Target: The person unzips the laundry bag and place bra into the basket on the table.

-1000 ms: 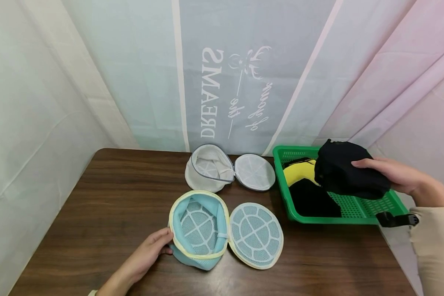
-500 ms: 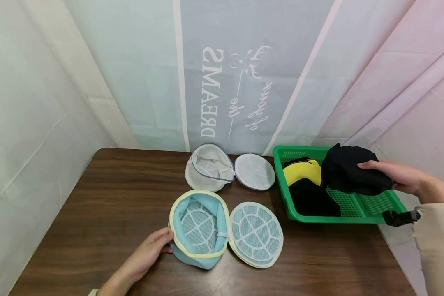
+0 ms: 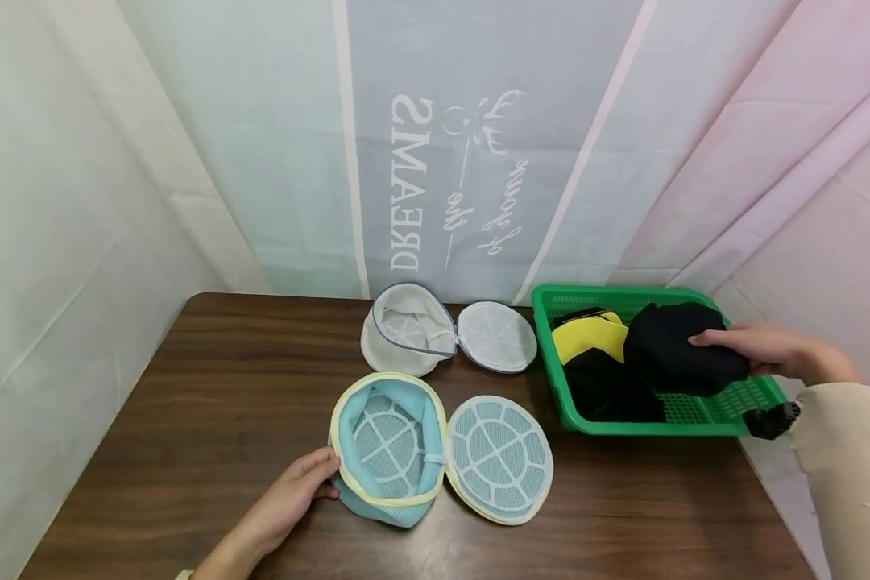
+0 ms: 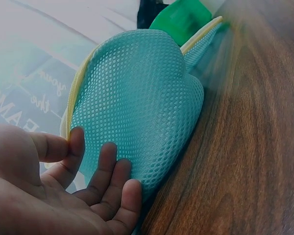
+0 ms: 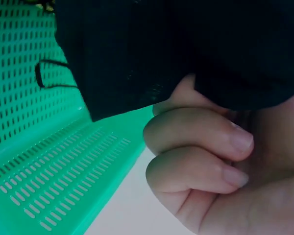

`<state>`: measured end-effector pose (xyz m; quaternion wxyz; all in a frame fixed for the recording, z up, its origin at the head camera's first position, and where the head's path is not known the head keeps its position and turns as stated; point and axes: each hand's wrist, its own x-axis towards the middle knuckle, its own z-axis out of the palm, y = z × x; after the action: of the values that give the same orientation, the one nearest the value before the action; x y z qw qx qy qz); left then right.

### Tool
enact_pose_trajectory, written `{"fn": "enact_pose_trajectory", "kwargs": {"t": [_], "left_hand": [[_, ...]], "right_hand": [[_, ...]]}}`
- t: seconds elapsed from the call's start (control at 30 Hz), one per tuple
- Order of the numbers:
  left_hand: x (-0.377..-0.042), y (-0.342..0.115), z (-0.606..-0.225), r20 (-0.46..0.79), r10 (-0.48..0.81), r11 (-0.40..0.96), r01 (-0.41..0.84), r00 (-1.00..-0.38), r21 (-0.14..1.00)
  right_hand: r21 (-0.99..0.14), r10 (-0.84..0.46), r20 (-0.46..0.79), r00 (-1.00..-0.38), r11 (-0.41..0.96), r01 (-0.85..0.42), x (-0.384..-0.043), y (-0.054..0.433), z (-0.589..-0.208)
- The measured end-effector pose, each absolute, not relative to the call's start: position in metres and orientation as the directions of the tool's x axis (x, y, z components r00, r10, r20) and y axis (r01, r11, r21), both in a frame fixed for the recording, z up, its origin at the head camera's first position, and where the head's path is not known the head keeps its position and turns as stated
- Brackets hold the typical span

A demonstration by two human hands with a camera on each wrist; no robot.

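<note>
My left hand (image 3: 300, 487) pinches the yellow rim of a blue mesh laundry bag (image 3: 387, 443) between thumb and index finger, its other fingers resting loosely by the mesh (image 4: 132, 103). The bag stands unzipped on the table, its round lid (image 3: 500, 459) laid out flat to the right. At the far right, my right hand (image 3: 764, 350) grips a bundled black cloth item (image 3: 677, 346), thumb on top and fingers curled beneath. A thin black loop (image 5: 54, 73) sticks out from the cloth in the right wrist view. The cloth hangs over the green basket (image 3: 565, 403).
Inside the basket lie a yellow curved piece (image 3: 590, 337) and more black cloth (image 3: 605, 391). Behind the blue bag sits an unzipped white mesh bag (image 3: 399, 350) with its lid (image 3: 496, 337) to the right. A curtain (image 3: 290, 161) rises behind the table (image 3: 225, 403).
The black cloth swung slightly right in my right hand, then moved down and left, lower over the basket. My left hand stays at the blue bag's rim.
</note>
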<state>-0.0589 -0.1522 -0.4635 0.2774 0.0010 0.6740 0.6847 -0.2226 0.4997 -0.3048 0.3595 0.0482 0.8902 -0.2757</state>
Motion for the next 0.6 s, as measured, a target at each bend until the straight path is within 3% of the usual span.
{"fn": "enact_pose_trajectory", "kwargs": {"t": [0.17, 0.6], "left_hand": [[-0.058, -0.152, -0.466, -0.37, 0.385, 0.067, -0.375, -0.846, 0.925], [-0.057, -0.152, -0.465, -0.369, 0.383, 0.066, -0.373, -0.847, 0.925]], "right_hand": [[-0.453, -0.109, -0.7, -0.706, 0.832, 0.32, -0.224, 0.504, -0.313], [-0.285, -0.025, -0.698, -0.716, 0.927, 0.245, -0.228, 0.511, -0.328]]}}
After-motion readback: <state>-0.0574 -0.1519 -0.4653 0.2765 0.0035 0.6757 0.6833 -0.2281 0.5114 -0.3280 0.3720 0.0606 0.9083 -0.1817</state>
